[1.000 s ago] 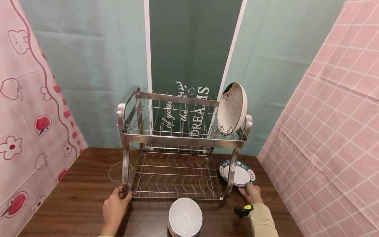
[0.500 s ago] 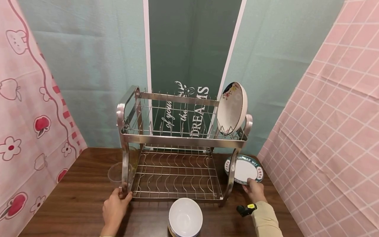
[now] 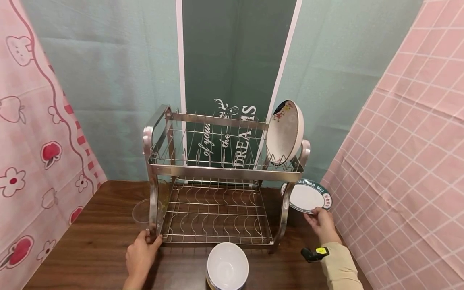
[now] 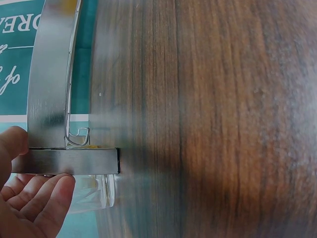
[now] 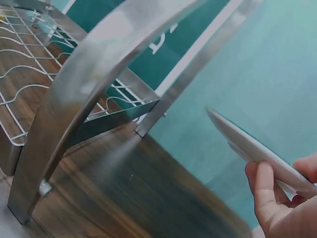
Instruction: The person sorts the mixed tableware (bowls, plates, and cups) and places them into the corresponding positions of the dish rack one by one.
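A two-tier metal dish rack [image 3: 224,173] stands on the wooden table. My left hand [image 3: 141,255] grips its front left leg near the bottom, thumb on one side and fingers on the other in the left wrist view. To the right of the rack, my right hand [image 3: 324,225] pinches the near rim of a white plate with a green patterned border [image 3: 306,196]. In the right wrist view the plate [image 5: 262,151] is raised off the table and seen edge-on, apart from the rack. A floral white bowl [image 3: 284,133] stands on its side at the upper tier's right end.
White bowls [image 3: 227,266], seemingly stacked, sit at the table's front middle. A clear plastic or glass container [image 3: 142,210] stands behind the rack's left leg. Pink cloth [image 3: 409,153] hangs along the right side, patterned cloth [image 3: 47,161] along the left, and a green curtain [image 3: 344,80] behind.
My right hand has lifted the plate off the table and carried it right and away from me. My left hand stays on the rack leg.
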A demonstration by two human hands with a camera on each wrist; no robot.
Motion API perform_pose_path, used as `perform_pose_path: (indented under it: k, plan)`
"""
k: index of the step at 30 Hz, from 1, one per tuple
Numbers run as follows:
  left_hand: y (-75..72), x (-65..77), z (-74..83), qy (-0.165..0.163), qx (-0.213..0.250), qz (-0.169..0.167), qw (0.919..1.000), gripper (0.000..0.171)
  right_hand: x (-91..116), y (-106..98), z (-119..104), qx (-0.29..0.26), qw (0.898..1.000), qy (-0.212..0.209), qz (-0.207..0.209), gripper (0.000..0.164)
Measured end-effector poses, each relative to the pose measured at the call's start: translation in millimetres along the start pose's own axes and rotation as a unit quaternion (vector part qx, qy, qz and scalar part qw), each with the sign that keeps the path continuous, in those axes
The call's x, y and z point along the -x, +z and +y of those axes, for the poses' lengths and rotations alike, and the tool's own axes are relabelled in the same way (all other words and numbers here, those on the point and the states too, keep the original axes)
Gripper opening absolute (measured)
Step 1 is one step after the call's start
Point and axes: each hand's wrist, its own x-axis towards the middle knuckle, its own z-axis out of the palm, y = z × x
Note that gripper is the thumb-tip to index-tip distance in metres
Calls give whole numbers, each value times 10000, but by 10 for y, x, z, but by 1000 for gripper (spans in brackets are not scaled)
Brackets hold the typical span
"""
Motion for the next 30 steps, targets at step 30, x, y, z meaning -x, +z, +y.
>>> perform_pose_path:
  k: [30]
  plan:
    - [0,-7,-6,-31,18,-56,10000,33,607,462,-442,-660,9873,-1194,-819,28]
